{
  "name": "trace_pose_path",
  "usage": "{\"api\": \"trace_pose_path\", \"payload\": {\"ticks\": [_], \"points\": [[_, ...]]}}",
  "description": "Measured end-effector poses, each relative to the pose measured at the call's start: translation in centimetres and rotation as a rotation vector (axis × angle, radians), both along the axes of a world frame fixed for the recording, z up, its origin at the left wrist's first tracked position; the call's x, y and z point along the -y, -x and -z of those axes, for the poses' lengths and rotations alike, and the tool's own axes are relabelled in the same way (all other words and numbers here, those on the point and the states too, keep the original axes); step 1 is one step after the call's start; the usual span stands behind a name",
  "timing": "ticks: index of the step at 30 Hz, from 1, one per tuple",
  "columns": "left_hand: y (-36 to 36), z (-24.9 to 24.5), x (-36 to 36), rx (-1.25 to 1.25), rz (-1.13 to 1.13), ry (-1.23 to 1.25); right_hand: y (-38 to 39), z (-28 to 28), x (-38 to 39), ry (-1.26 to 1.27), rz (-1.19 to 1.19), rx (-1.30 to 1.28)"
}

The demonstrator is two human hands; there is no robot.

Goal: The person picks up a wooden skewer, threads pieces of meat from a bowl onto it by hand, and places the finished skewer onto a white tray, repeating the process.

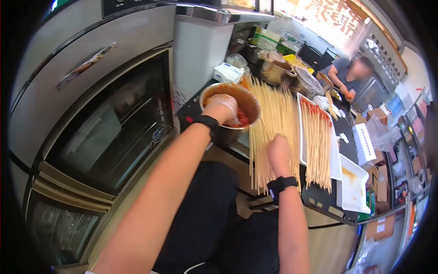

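My left hand (223, 108), in a clear plastic glove, reaches down into a deep metal pot (252, 104). Red, sauced pieces of meat (243, 119) lie in the pot around its fingers, which are hidden from me. My right hand (278, 153) is closed over a wide layer of long wooden skewers (267, 105) spread across the table beside the pot. Its fingertips are turned away, so how many skewers it grips cannot be seen. To the right, a white tray (300, 153) holds a row of skewers (318, 150) with red meat on their far ends.
Another white tray (360, 196) with sauce residue stands on the black table (319, 194) at right. Behind the pot are a tissue box (228, 73) and a second pot (276, 73). A co-worker (349, 75) works at the far end. Glass-doored cabinet (114, 118) at left.
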State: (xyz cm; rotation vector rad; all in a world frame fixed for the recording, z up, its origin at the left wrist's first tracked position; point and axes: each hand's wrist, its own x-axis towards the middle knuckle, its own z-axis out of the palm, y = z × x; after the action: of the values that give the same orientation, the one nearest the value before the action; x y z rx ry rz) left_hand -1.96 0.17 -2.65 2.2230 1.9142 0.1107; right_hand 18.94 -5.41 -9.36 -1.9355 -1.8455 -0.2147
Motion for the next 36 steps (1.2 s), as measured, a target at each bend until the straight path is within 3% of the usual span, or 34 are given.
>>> {"api": "trace_pose_path", "payload": {"ticks": [7, 11, 14, 15, 17, 18, 28, 30, 33, 34, 35, 36], "points": [[-1.2, 0.6, -0.2, 0.11, 0.068, -0.056, -0.7, -3.1, 1.9, 0.207, -0.022, -0.101], [-1.3, 0.6, -0.2, 0.161, 0.031, -0.056, -2.9, -1.9, 3.0, 0.098, -0.042, -0.118], [-1.3, 0.5, -0.8, 0.116, 0.026, 0.014, -3.6, -1.7, 3.5, -0.044, -0.103, -0.619], [-1.3, 0.7, -0.9, 0.123, 0.036, 0.017, -3.5, -2.3, 4.4, -0.045, -0.109, -0.615], [-1.3, 0.6, -0.8, 0.145, 0.038, 0.01, -1.5, -4.7, 6.9, 0.014, -0.167, -1.215], [-1.3, 0.6, -0.7, 0.162, 0.046, 0.007, -1.3, -4.5, 7.4, 0.001, -0.254, -1.306], [-1.4, 1.6, -2.5, 0.3, 0.016, -0.067, 3.2, -4.1, 9.4, 0.034, -0.389, -1.55], [-1.5, 2.1, -3.3, 0.32, 0.065, -0.255, 3.2, -4.0, 9.1, 0.041, -0.404, -1.604], [-1.2, 1.6, -3.7, 0.295, 0.188, -0.183, 2.8, -3.3, 9.1, -0.024, -0.397, -1.665], [-0.9, 1.8, -3.7, 0.587, 0.096, -0.071, 2.6, -2.9, 9.1, -0.009, -0.394, -1.656], [-0.8, 0.5, -2.8, 0.579, 0.102, -0.07, 2.5, -2.6, 9.0, 0.005, -0.391, -1.649], [-0.7, -1.0, -1.9, 0.102, 0.329, -0.123, 2.5, -2.5, 8.9, -0.002, -0.384, -1.66]]}}
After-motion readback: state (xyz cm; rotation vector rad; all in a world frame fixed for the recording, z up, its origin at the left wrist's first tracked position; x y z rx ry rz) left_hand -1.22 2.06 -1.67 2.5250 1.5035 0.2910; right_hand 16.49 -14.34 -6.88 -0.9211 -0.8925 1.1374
